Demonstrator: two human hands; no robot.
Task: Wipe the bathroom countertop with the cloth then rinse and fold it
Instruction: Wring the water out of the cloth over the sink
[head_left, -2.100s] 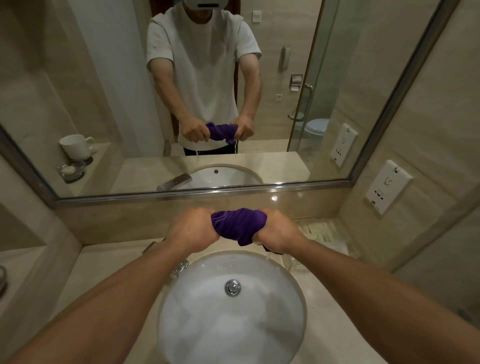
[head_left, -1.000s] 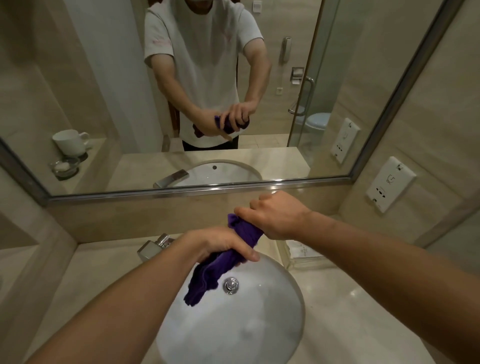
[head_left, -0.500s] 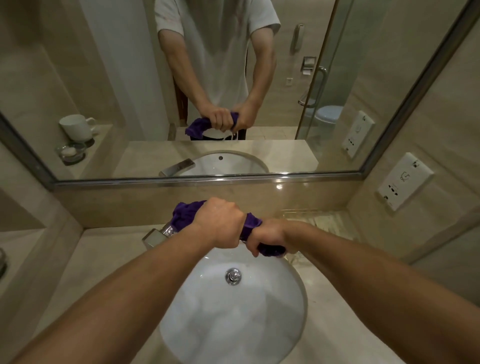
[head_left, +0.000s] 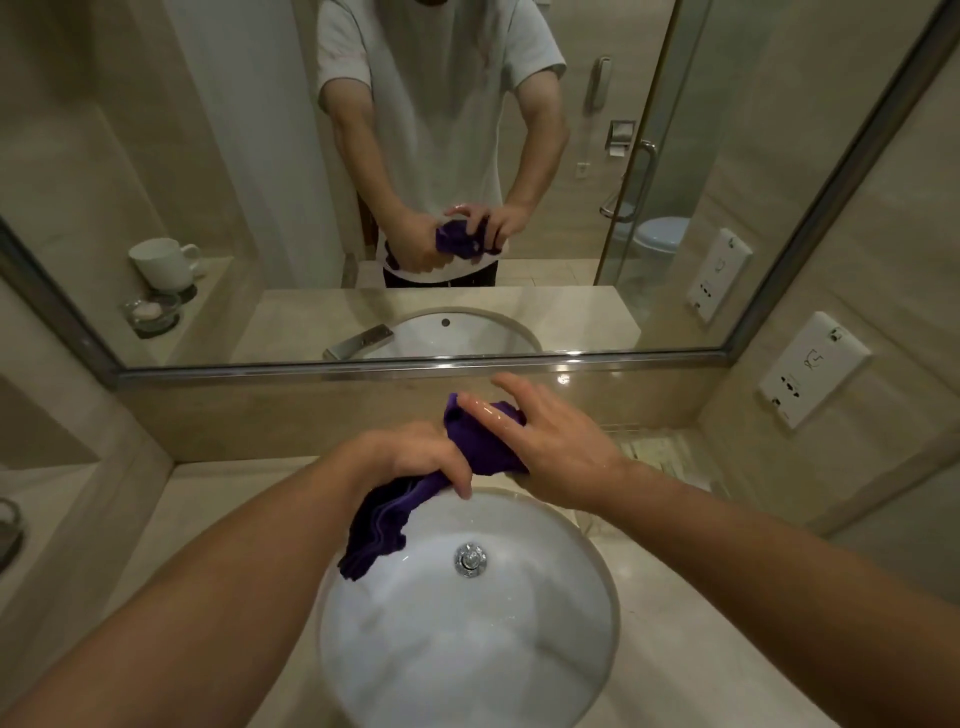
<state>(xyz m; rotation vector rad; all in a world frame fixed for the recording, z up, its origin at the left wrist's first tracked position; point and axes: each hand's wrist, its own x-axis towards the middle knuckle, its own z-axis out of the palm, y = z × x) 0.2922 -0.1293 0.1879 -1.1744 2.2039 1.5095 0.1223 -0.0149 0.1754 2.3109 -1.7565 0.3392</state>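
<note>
One purple cloth (head_left: 470, 447), bunched into a rope, is held in the air above the 12 o'clock rim of the white sink basin (head_left: 467, 665). Its long axis is diagonal: the crumpled upper end points to 1 o'clock and the loose folded tail hangs to 7 o'clock, over the basin's 10 o'clock side. Two hands are on it. The left hand (head_left: 415, 454) has its fingers (head_left: 457, 475) curled tight round the cloth's middle, gripping it. The right hand (head_left: 556, 452) has its fingers (head_left: 488, 413) straight and splayed, with a wet shine, laid against the upper end without closing on it; the thumb is hidden. There is one basin, and one chrome drain stopper (head_left: 470, 560) sits at 3 o'clock of the cloth tail without touching it. The beige stone counter (head_left: 208, 525) surrounds the basin. One mirror (head_left: 234, 130) at 12 o'clock reflects both hands on the cloth, one faucet, one white mug and one soap dish. One white socket plate (head_left: 813, 369) is on the wall at 2 o'clock.
</note>
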